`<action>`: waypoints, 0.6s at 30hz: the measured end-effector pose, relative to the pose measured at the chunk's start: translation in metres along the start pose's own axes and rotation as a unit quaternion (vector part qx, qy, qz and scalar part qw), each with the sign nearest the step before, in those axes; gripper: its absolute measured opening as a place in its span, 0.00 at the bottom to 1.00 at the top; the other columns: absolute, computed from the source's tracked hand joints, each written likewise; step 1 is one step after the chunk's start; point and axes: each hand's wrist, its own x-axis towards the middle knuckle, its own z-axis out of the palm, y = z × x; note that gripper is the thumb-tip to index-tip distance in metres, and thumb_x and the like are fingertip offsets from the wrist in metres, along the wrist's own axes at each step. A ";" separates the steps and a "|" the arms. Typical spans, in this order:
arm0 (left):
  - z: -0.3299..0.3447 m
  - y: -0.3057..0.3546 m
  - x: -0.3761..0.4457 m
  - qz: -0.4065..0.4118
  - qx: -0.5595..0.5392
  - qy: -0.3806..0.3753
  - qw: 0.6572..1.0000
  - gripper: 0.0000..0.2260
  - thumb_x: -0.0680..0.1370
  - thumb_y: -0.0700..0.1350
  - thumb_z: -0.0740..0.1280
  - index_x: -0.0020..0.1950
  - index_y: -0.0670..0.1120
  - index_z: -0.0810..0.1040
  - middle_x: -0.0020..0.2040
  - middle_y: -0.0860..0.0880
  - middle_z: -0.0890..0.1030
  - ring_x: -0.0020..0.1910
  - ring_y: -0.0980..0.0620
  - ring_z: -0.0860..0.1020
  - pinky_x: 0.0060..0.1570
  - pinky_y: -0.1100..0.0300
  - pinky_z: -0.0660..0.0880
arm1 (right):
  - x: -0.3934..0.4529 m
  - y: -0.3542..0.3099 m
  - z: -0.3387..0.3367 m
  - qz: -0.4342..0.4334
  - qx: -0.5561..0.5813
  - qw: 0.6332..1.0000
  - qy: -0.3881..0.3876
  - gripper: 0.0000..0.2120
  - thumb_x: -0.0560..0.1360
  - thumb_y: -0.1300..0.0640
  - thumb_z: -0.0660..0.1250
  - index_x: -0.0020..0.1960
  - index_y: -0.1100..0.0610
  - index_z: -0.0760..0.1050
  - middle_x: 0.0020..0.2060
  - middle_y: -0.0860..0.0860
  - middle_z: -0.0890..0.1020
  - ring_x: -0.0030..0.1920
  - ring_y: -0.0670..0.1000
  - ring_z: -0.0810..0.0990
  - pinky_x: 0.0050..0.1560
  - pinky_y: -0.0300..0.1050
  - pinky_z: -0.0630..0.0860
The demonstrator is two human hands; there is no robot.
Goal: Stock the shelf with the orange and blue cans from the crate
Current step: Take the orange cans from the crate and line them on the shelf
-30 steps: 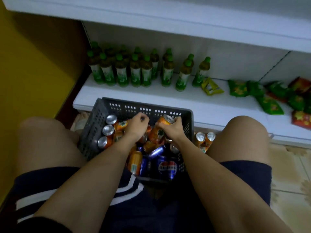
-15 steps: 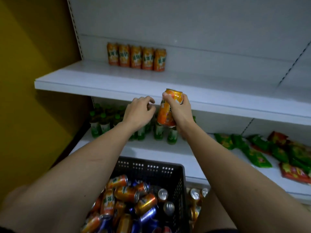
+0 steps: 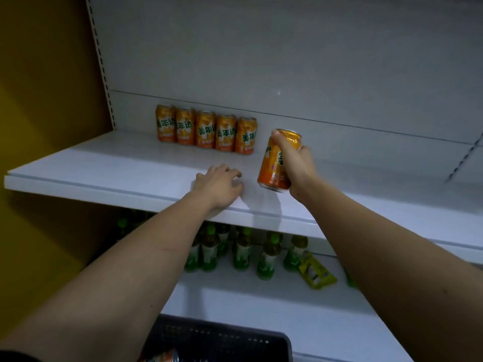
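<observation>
1. The right hand (image 3: 294, 168) has its fingers and thumb curled round an orange can (image 3: 277, 163), gripping it about the upper half. The can is held tilted, its top leaning away from the camera, above the front part of the shelf (image 3: 109, 165) and just right of the row of cans standing there. Whether its base touches the board cannot be told; a soft shadow lies beneath it.
2. The left hand (image 3: 218, 185) rests palm down near the shelf's front edge, fingers loosely bent and holding nothing. Its fingertips are partly out of sight behind the knuckles.
3. Five orange cans (image 3: 206, 131) stand upright in a row at the back of the shelf, side by side and touching, labels forward. The held can is near the rightmost one but apart from it.
4. The crate (image 3: 224, 340) is cut off at the bottom edge; only its dark perforated far wall shows, with a sliver of one orange can (image 3: 162, 357) inside. No blue can can be made out.
5. Under the shelf, green-capped bottles (image 3: 243, 252) stand in dim shadow on a lower white board, their tops hidden by the shelf above. A yellow packet (image 3: 316, 274) lies just beside them on the right.
6. The shelving is white with a pale back panel and a slotted upright (image 3: 100, 56) at left; beyond that is a yellow wall (image 3: 44, 100). The light is low throughout.
</observation>
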 end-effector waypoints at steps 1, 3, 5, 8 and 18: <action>0.003 -0.005 0.009 -0.005 0.002 -0.016 1.000 0.22 0.81 0.58 0.52 0.74 0.56 0.65 0.74 0.49 0.65 0.71 0.44 0.63 0.66 0.41 0.62 | 0.011 0.002 0.001 -0.005 -0.004 1.000 0.006 0.32 0.72 0.40 0.71 0.66 0.54 0.62 0.51 0.52 0.75 0.49 0.52 0.79 0.45 0.51 0.77; 0.008 -0.013 0.026 -0.013 0.015 -0.048 0.999 0.22 0.82 0.60 0.50 0.75 0.59 0.63 0.76 0.50 0.62 0.74 0.45 0.60 0.69 0.36 0.55 | 0.036 0.006 0.003 -0.020 -0.013 1.000 0.019 0.29 0.72 0.42 0.72 0.64 0.54 0.64 0.49 0.50 0.76 0.47 0.50 0.78 0.45 0.50 0.76; 0.013 -0.020 0.041 -0.015 0.019 -0.068 0.997 0.23 0.81 0.63 0.48 0.76 0.62 0.60 0.78 0.53 0.58 0.76 0.47 0.55 0.69 0.32 0.47 | 0.061 0.009 0.006 -0.042 -0.026 0.998 0.031 0.25 0.71 0.44 0.74 0.60 0.53 0.68 0.46 0.48 0.77 0.45 0.48 0.79 0.42 0.47 0.76; 0.019 -0.025 0.052 -0.012 0.022 -0.058 0.998 0.25 0.79 0.66 0.47 0.76 0.64 0.58 0.79 0.55 0.56 0.77 0.49 0.53 0.68 0.31 0.45 | 0.099 0.009 0.016 -0.068 -0.054 0.996 0.035 0.21 0.70 0.44 0.76 0.55 0.50 0.71 0.44 0.45 0.79 0.45 0.46 0.80 0.39 0.41 0.75; 0.028 -0.028 0.056 -0.001 0.036 -0.040 0.999 0.26 0.79 0.67 0.46 0.76 0.65 0.56 0.79 0.54 0.55 0.77 0.49 0.51 0.69 0.32 0.46 | 0.200 0.028 0.042 -0.113 -0.134 0.983 0.055 0.45 0.50 0.32 0.75 0.63 0.51 0.77 0.57 0.49 0.82 0.57 0.53 0.81 0.59 0.54 0.79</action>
